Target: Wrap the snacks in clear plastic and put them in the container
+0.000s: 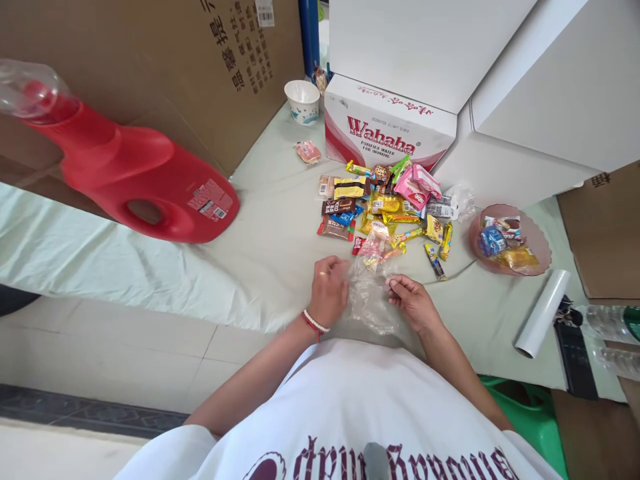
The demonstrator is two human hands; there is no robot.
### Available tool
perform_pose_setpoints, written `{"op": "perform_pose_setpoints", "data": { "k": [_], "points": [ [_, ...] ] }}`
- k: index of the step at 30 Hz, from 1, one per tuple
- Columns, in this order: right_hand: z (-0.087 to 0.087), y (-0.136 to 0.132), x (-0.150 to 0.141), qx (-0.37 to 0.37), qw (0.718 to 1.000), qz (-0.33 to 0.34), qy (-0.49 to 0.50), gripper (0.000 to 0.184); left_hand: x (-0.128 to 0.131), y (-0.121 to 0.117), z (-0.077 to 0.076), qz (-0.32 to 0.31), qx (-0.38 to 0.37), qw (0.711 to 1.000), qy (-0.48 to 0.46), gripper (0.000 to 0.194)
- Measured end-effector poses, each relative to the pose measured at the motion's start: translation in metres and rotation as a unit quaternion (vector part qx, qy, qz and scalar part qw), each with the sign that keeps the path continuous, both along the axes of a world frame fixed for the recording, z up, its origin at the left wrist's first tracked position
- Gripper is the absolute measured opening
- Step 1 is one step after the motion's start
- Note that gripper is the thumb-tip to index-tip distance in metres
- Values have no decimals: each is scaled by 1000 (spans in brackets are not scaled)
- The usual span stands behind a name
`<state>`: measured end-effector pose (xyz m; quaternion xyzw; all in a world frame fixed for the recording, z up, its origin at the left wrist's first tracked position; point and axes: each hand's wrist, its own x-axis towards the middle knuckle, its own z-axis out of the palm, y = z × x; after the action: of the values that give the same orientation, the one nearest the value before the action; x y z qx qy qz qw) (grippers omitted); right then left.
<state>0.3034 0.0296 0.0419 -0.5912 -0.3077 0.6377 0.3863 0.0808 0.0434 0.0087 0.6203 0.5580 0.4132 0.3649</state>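
A crumpled clear plastic bag (373, 300) lies between my two hands at the table's near edge. My right hand (413, 303) pinches its right edge between thumb and forefinger. At the bag's left edge, my left hand (330, 290) is curled closed on the plastic, its fingertips a little blurred. Just beyond the bag is a heap of wrapped snacks, among them a pink packet (415, 187), a yellow packet (350, 187) and a brown packet (336, 228). Some snacks lie partly under or behind the bag's far end.
Behind the snacks stands a Wahaha carton (390, 127), with a paper cup (303, 103) and a pink packet (307, 152) to its left. A red jug (150, 180) is at left. Rightward are a pink bowl (510, 267) holding snacks, a white roll (543, 313) and bottles (613, 323).
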Motion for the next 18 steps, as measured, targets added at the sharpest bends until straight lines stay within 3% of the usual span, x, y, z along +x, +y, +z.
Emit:
{"op": "perform_pose_setpoints", "data": {
  "k": [3, 5, 8, 13, 18],
  "points": [
    [3, 0, -2, 11, 1000, -4, -4, 41, 1, 2, 11, -230, 74, 967, 77, 22],
    [3, 0, -4, 25, 1000, -3, -9, 40, 7, 6, 20, -280, 46, 958, 50, 21],
    [4, -1, -6, 58, 998, 18, -30, 38, 22, 12, 31, -211, -33, 976, -32, 8],
    [10, 1, -2, 126, 984, 61, -107, 30, 42, 14, 34, -154, -59, 983, -78, 21],
    [15, 4, 6, 137, 978, 41, -153, 29, 46, 11, 26, -89, -149, 958, -229, 31]
  ]
}}
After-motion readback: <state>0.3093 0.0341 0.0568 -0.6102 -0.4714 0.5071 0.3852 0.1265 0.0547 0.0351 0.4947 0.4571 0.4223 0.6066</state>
